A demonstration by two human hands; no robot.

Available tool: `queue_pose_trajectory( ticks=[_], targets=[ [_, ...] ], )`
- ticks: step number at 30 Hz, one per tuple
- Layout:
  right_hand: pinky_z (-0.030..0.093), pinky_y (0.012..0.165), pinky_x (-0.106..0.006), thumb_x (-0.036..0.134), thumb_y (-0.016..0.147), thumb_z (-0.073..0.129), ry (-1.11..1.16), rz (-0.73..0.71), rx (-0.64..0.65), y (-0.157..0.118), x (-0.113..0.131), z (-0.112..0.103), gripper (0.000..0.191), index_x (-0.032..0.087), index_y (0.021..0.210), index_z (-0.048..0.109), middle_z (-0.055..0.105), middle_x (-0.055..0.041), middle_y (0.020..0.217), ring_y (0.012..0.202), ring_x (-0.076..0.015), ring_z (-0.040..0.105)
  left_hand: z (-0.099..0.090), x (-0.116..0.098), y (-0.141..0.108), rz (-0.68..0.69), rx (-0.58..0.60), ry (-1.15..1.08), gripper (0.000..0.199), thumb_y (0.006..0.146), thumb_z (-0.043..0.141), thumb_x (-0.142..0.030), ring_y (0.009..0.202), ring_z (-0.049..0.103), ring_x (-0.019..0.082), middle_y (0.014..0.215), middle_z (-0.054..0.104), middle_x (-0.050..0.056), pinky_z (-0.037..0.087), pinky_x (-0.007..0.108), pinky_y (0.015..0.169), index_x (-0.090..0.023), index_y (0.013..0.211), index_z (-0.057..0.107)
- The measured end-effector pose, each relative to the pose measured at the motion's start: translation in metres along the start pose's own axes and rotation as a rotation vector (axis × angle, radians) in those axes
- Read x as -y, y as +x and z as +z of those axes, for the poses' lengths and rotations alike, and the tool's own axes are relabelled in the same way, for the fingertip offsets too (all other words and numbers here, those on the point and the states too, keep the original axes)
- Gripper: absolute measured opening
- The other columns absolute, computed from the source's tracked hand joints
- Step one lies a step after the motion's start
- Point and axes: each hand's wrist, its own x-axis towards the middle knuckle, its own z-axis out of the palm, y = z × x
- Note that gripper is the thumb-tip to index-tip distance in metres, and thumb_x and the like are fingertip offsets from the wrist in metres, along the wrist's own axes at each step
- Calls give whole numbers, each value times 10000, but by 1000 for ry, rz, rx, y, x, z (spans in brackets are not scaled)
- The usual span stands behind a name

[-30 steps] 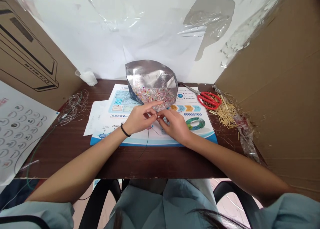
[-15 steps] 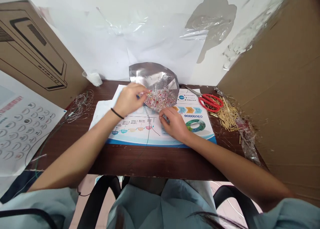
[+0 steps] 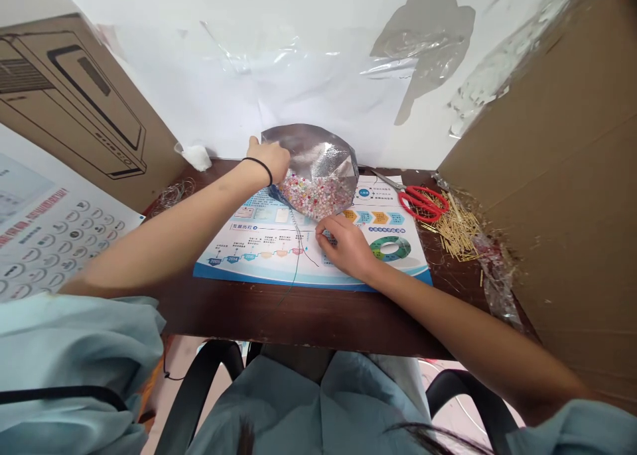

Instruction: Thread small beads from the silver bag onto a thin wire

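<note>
On the paper [image 3: 263, 266], the bag [image 3: 316, 151] could tip and spill beads [image 3: 316, 193] if the left hand [image 3: 273, 158], at its left edge, grip impossible to tell, tugs while the right hand [image 3: 347, 246], fingertips pressed together, lends no support.

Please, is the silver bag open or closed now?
Open. The bag has a wide mouth, and through it the shiny lining and many small beads are visible. The left hand is at its left edge.

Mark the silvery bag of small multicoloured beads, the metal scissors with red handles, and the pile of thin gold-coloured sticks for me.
Silvery bag [image 3: 316, 151]: head view, on its shiny upper wall.
Scissors [image 3: 405, 195]: head view, on the red handles.
Gold-coloured sticks [image 3: 455, 233]: head view, mid-pile.
</note>
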Motion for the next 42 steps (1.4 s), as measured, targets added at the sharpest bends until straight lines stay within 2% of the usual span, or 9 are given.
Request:
queue_pose_trajectory(
  ticks=[7, 15, 20, 23, 25, 27, 30, 35, 42],
  targets=[
    [443, 755, -308, 147, 886, 464, 21, -1, 8, -1, -2, 1, 133, 193, 823, 572, 642, -65, 853, 823, -189, 570, 14, 1, 16, -49, -22, 64, 116, 600, 700, -46, 853, 576, 262, 608, 522, 44, 245, 605, 1012, -122, 582, 614],
    [433, 739, -301, 158, 890, 460, 12, 1, 31, -1, -1, 0, 139, 191, 820, 576, 641, -64, 838, 800, -186, 559, 33, 12, 44, -46, -136, -311, 215, 487, 704, 22, 1061, 527, 398, 525, 432, 23, 104, 677, 1021, -154, 501, 582],
    [420, 715, -293, 151, 886, 467, 13, 15, 18, -1, 0, 0, 140, 182, 815, 583, 642, -65, 829, 778, -183, 562, 5, 3, 12, -98, -130, -235, 132, 655, 704, -72, 975, 583, 332, 582, 542, 51, 159, 645, 1044, -131, 563, 629],
    [406, 694, -292, 161, 884, 486, 11, 93, -18, 0, -1, 0, 127, 185, 823, 595, 645, -52, 808, 741, -176, 557, 2, -8, -23, -24, -327, -660, 66, 791, 655, -168, 914, 603, 230, 743, 649, 64, 362, 475, 998, -137, 770, 710],
    [404, 686, -290, 166, 874, 506, 23, 159, -63, 1, -2, -2, 108, 192, 835, 604, 647, -39, 786, 719, -172, 553, 12, -19, -47, 29, -252, -1172, 115, 845, 642, -231, 831, 618, 157, 853, 683, 62, 471, 343, 846, -152, 892, 712],
    [409, 683, -292, 166, 865, 514, 40, 202, -115, 3, -2, -4, 101, 198, 842, 607, 651, -33, 781, 703, -167, 549, 29, -31, -67, 50, -23, -1602, 141, 860, 655, -270, 771, 625, 110, 901, 691, 60, 499, 267, 729, -157, 932, 698],
    [417, 677, -295, 183, 872, 514, 53, 228, -187, 5, -2, -9, 103, 202, 820, 601, 646, -27, 764, 673, -156, 532, 56, -43, -84, -19, 211, -1935, 164, 779, 757, -232, 734, 636, 86, 874, 697, 42, 483, 196, 604, -157, 909, 693],
    [423, 655, -286, 214, 885, 521, 66, 249, -292, 6, -1, -12, 112, 192, 825, 613, 645, -24, 759, 648, -138, 521, 80, -44, -86, -103, 344, -2042, 271, 671, 849, -220, 722, 647, 76, 868, 719, 37, 450, 138, 522, -156, 889, 703],
    [450, 669, -287, 203, 886, 541, 61, 177, -317, 5, -3, -9, 127, 190, 847, 661, 679, -24, 786, 672, -134, 546, 80, -42, -88, -53, 338, -1988, 346, 683, 841, -389, 707, 625, 73, 877, 718, 45, 451, 145, 519, -152, 909, 729]
  ],
)
